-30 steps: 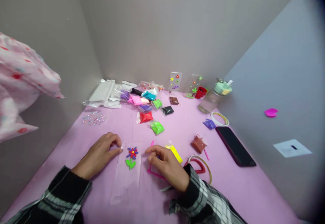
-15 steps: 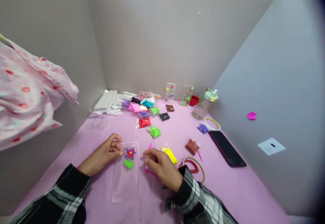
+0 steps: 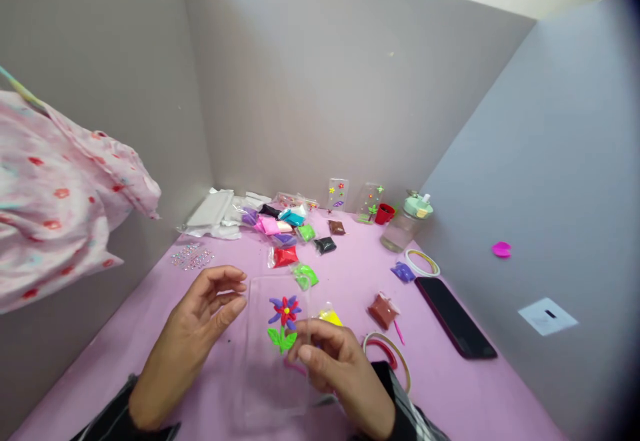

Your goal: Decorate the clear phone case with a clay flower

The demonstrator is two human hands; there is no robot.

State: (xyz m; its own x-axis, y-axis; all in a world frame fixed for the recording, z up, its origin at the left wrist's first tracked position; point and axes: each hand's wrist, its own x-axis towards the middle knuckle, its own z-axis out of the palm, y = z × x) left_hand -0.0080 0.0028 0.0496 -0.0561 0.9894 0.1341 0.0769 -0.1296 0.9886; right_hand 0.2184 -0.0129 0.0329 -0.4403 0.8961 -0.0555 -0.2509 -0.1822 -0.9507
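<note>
A clear phone case with a purple and red clay flower and green leaves on it is lifted off the pink table, tilted toward me. My right hand pinches its right edge. My left hand is at its left edge with fingers curved and apart, fingertips touching or nearly touching the case. A yellow clay packet lies just behind my right hand.
Several coloured clay packets lie mid-table, white plastic wrapping at back left, a gem sticker sheet at left. Two decorated cases, a red cup and a bottle stand at the back. A black phone and hoops are at right. Pink cloth hangs at left.
The case lay flat on the table between my hands; now it is raised and held up by my right hand, with my left hand lifted beside it. My head has tilted up slightly.
</note>
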